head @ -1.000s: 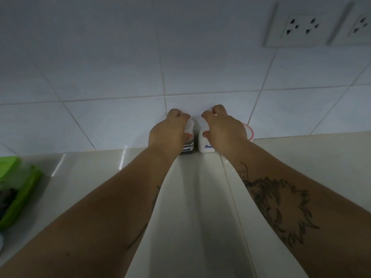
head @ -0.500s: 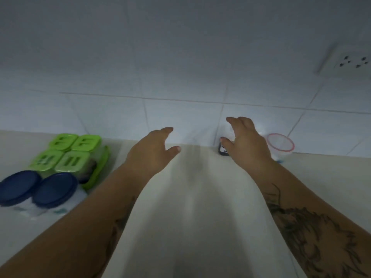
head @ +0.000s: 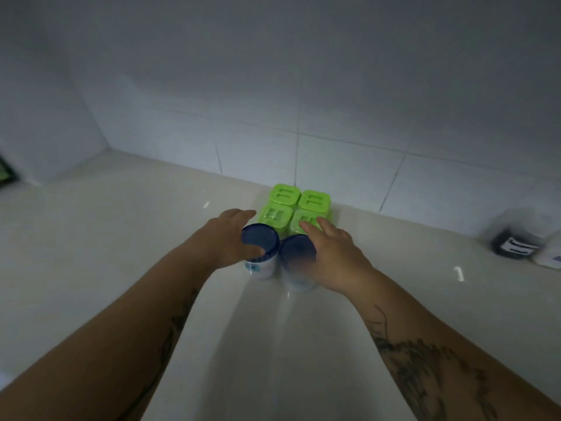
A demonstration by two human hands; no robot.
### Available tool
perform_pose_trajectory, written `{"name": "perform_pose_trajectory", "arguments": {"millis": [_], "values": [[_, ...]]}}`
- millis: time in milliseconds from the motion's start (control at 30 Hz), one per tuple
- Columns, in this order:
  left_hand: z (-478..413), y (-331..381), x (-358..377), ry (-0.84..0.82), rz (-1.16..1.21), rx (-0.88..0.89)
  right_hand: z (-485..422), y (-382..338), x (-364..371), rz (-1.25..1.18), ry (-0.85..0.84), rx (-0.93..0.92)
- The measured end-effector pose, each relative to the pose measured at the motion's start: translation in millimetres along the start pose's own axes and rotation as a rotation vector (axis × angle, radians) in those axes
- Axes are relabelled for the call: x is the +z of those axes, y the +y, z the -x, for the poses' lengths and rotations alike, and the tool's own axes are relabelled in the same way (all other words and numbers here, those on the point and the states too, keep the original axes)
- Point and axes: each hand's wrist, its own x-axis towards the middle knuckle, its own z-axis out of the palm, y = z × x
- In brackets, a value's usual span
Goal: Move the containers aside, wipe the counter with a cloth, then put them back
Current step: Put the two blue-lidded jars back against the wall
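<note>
Two clear jars with dark blue lids stand side by side on the pale counter. My left hand lies against the left jar, fingers straight along its far side and thumb across its front below the lid. On the other side, my right hand rests its palm against the right jar. Its spread fingertips touch the near right lid of a block of green-lidded containers. That block stands just behind the jars, at the tiled wall.
At the far right by the wall stand a small jar of dark contents with a label and a white jar. A green object shows at the left edge. The wall corner is at the back left.
My view has swung left. Both hands let go of the two small labelled jars at the wall and moved left to the blue-lidded jars and green containers.
</note>
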Motion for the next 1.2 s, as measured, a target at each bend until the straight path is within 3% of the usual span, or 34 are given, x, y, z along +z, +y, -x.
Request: {"name": "perform_pose_trajectory", "arguments": {"millis": [133,267,467,667,900,1200], "values": [[-1,-3,32,-0.015,0.099,0.082,-4,-7,26,0.067,-0.012,0.068],[-2,-4,52,0.143,0.161,0.063,-4,-11,32,0.106,0.098,0.031],[6,19,57,0.169,0.234,0.03,11,0,12,0.005,0.154,0.018],[-5,117,70,-0.045,0.193,0.26,51,95,-67,-0.105,0.065,0.155],[-78,250,115,-0.105,0.164,0.395,72,232,-141,-0.071,0.158,0.33],[-160,327,183,0.005,0.184,0.387,31,323,-135,0.08,0.28,0.174]]}}
